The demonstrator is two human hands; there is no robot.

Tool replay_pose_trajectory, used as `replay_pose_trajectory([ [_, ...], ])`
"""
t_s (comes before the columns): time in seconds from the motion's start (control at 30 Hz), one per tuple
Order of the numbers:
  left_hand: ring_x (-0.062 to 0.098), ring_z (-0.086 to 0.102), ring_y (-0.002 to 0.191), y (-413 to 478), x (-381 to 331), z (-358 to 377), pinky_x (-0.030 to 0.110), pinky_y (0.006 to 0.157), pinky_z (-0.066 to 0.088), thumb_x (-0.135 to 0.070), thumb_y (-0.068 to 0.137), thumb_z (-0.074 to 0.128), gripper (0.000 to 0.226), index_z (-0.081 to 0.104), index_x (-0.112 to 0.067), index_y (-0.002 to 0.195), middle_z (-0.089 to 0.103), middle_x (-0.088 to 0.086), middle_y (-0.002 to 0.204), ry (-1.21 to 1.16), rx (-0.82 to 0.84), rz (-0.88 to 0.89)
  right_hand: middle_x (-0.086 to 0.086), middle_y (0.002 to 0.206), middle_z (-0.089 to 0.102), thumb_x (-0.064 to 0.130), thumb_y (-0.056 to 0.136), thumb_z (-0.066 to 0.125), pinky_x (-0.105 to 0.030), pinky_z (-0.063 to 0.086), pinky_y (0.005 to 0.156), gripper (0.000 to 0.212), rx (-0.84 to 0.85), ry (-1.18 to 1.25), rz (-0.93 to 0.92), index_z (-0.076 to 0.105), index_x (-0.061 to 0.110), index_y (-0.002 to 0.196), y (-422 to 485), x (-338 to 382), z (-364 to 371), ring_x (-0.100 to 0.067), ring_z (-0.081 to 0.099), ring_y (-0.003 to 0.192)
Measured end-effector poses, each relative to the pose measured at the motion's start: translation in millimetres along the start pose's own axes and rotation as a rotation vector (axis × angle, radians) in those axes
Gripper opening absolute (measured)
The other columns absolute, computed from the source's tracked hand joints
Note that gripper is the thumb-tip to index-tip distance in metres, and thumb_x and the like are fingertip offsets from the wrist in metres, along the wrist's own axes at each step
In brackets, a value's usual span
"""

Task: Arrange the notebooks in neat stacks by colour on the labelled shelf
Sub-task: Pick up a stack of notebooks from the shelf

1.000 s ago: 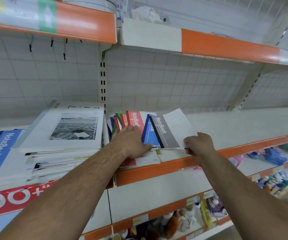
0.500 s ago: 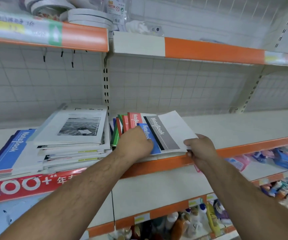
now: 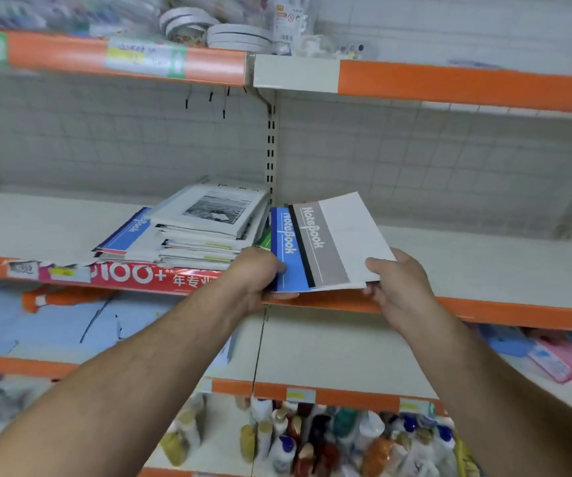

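A grey-and-white notebook (image 3: 343,235) lies on top of a blue notebook (image 3: 289,256), both tilted up off the front of the cream shelf (image 3: 484,266). My left hand (image 3: 255,277) grips the bundle's left front edge, thumb on the blue cover. My right hand (image 3: 398,284) holds the right front corner of the grey-and-white one. A green edge (image 3: 264,241) shows behind my left hand; the other notebooks of the bundle are hidden. Left of it stands a tall pile of white notebooks (image 3: 209,232) with a photo cover, on top of a blue notebook (image 3: 130,232).
An orange-fronted upper shelf (image 3: 449,84) carries tape rolls (image 3: 229,37). A red banner (image 3: 140,275) hangs on the shelf's front lip. Lower shelves hold bottles (image 3: 312,438) and pink and blue packets (image 3: 559,356). The cream shelf stretches to the right of the bundle.
The spread notebooks have been gathered into one bundle and its front lifted off the shelf. My left hand shifted from pressing on top to gripping the left edge. The view swung right.
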State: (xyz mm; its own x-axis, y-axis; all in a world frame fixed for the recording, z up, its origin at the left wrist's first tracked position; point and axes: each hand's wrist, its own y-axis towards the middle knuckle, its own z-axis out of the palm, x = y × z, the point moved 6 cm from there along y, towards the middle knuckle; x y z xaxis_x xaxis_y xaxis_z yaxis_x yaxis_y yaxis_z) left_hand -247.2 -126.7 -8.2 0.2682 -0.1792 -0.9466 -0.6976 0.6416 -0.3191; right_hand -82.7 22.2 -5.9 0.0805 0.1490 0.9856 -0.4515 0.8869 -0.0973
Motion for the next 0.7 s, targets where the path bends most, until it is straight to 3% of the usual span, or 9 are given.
replay_pose_trajectory([
  [0.07,0.025,0.069,0.072,-14,4,-21,0.029,0.046,0.055,0.009,0.093,0.053,0.016,0.058,-0.002,0.103,0.068,0.014,0.095,-0.032,-0.074,0.023,-0.011,0.094,0.073,0.000,0.091,0.052,-0.027,0.040,0.045,0.020,0.072,-0.008,0.017,0.065,0.009,0.105,-7,-3,17,-0.027,0.059,0.068],
  [0.17,0.028,0.069,0.082,-33,13,-62,0.038,0.063,0.060,0.008,0.093,0.052,0.015,0.058,-0.004,0.100,0.069,0.016,0.104,-0.046,-0.215,0.037,-0.009,0.101,0.073,0.005,0.094,0.052,-0.027,0.041,0.046,0.021,0.192,-0.046,0.037,0.065,0.011,0.109,-21,-13,52,-0.026,0.063,0.075],
  [0.33,0.025,0.066,0.073,-74,20,-133,0.031,0.049,0.058,0.009,0.095,0.050,0.014,0.056,-0.004,0.095,0.065,0.016,0.097,-0.081,-0.385,0.041,-0.007,0.093,0.073,0.001,0.090,0.055,-0.025,0.040,0.043,0.020,0.384,-0.147,0.044,0.068,0.010,0.102,-53,-29,123,-0.020,0.060,0.065],
  [0.43,0.028,0.065,0.078,-93,22,-177,0.029,0.046,0.056,0.009,0.095,0.051,0.013,0.054,-0.003,0.090,0.063,0.018,0.098,-0.091,-0.482,0.047,-0.009,0.090,0.074,0.000,0.086,0.059,-0.025,0.038,0.043,0.014,0.460,-0.220,0.033,0.069,0.009,0.090,-67,-37,162,-0.023,0.054,0.063],
  [0.53,0.031,0.065,0.085,-109,29,-218,0.028,0.045,0.055,0.008,0.095,0.051,0.012,0.053,-0.004,0.093,0.062,0.019,0.106,-0.122,-0.548,0.054,-0.009,0.085,0.073,-0.002,0.085,0.058,-0.024,0.037,0.043,0.015,0.498,-0.241,0.033,0.068,0.009,0.085,-81,-45,201,-0.023,0.052,0.059],
  [0.7,0.026,0.063,0.078,-131,45,-296,0.029,0.044,0.056,0.005,0.097,0.047,0.018,0.054,-0.002,0.112,0.061,0.013,0.095,-0.178,-0.644,0.032,-0.009,0.078,0.068,-0.002,0.087,0.057,-0.024,0.038,0.042,0.013,0.577,-0.258,0.045,0.066,0.007,0.088,-111,-58,276,-0.021,0.051,0.055],
])
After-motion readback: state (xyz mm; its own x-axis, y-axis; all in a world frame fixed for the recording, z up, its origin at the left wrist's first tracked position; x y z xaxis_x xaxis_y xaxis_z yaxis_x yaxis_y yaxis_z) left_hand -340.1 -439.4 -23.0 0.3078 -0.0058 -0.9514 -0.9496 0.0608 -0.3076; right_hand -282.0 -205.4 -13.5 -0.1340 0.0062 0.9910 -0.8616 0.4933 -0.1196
